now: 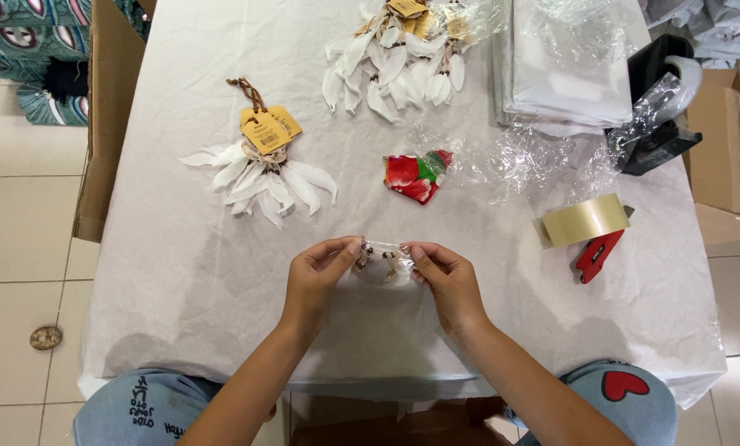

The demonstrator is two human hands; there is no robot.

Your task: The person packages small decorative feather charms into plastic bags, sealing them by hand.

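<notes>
Clear plastic, thin and crinkly — the little packet [384, 263] sits pinched between the left hand [316, 272] and right hand [446, 277], fingertips closed on its two ends just above the white surface [180, 272]. I judge it light, limp and slippery — best held by the edges.

We are viewing the scene through one head-worn camera, looking steeply down over the table [180, 272] from its near edge. The lens is facing away from our body, sitting close above the left hand [316, 277] and right hand [448, 281]. Our knees are filling the bottom edge.
</notes>
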